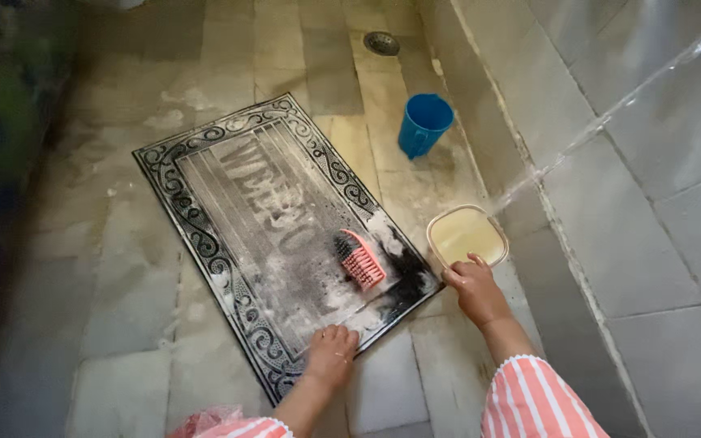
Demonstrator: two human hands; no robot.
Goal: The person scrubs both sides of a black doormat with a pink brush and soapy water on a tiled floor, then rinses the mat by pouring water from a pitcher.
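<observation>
A grey and black doormat (261, 219) with a scrolled border lies soapy on the tiled floor. A pink scrub brush (361, 261) rests on its near right corner, bristles up, with nobody holding it. My left hand (330, 353) presses on the mat's near edge. My right hand (475, 288) grips the rim of a clear square plastic container (467, 235) just right of the mat. A stream of water (610, 113) arcs down from the upper right into the container.
A blue plastic mug (423, 123) stands on the floor beyond the mat, near the raised tiled ledge (529, 162). A round floor drain (381, 42) sits at the far end. The grey tiled wall (659, 243) runs along the right.
</observation>
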